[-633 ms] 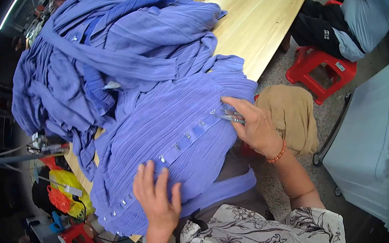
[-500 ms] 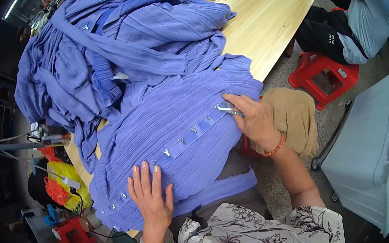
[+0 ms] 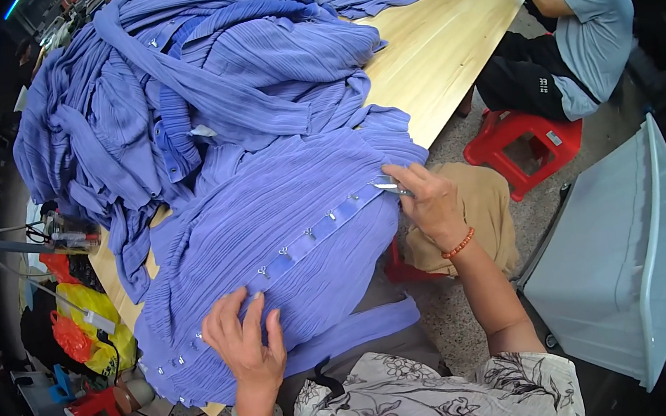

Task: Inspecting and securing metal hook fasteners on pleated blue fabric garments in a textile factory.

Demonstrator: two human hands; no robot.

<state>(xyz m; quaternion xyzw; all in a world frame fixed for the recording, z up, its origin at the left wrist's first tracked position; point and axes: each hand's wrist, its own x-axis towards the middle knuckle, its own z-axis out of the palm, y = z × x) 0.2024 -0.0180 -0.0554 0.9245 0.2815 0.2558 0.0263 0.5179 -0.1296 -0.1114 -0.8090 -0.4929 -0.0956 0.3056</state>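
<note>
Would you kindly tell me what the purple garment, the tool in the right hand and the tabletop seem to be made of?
The purple garment: soft-looking cloth, matt, lined with fine pleats; fibre unclear. The tool in the right hand: probably metal, from its bright glint. The tabletop: likely wood, smooth and pale, with visible grain.

this is looking like a garment wkshp: lots of matching violet pleated clothes [image 3: 249, 68] are lying heaped on a lg wooden table [image 3: 438, 45], a co-worker [image 3: 595, 26] is sitting on a red plastic stool [image 3: 501, 156] handling more of same, a wheeled bin [image 3: 598, 267] is standing nearby, & the r. hand [image 3: 432, 202] is gripping sm. snips [image 3: 390, 188] by a garment's hook strip [image 3: 302, 247].
</note>
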